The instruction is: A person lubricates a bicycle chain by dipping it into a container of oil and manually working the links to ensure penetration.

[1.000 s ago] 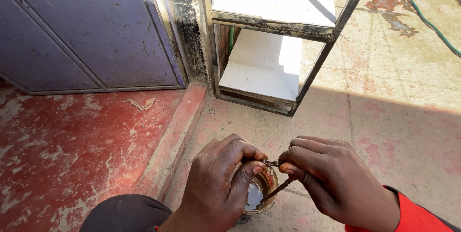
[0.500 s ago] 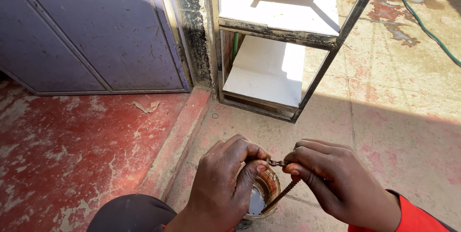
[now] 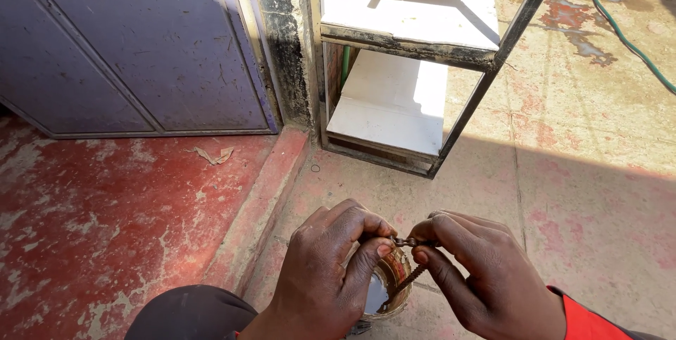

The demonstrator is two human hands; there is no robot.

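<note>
**Two hands pinch rusty screws over a small tin**

Head view: the left hand [image 3: 331,276] and the right hand [image 3: 486,276] meet low in the middle of the picture, above a concrete floor [image 3: 584,199] that lies partly in shade. Between them runs a short rusty screw [image 3: 407,242], lying almost level. The left fingers [image 3: 373,255] are curled, with thumb and forefinger pressed onto one end of it; the right fingers [image 3: 440,231] are bent the same way and pinch the other end. A second, longer screw [image 3: 408,280] slants down from under the right thumb towards the mouth of a small round tin [image 3: 391,287]. The tin stands on the floor directly beneath both hands; its rim is rusty and its inside dark, and the left hand covers most of its near side. Whether the slanting screw touches the tin's rim cannot be told.

A red sleeve [image 3: 588,319] shows at the right wrist. A dark rounded shape, perhaps a knee [image 3: 190,315], sits at the bottom edge left of the hands.

Beyond the hands stands a metal-framed shelf unit [image 3: 451,65] with two white boards, sunlit. Left of it is a blue-grey metal door [image 3: 141,44], with a worn red painted step [image 3: 127,206] in front. A green hose [image 3: 620,27] crosses the floor at top right.
</note>
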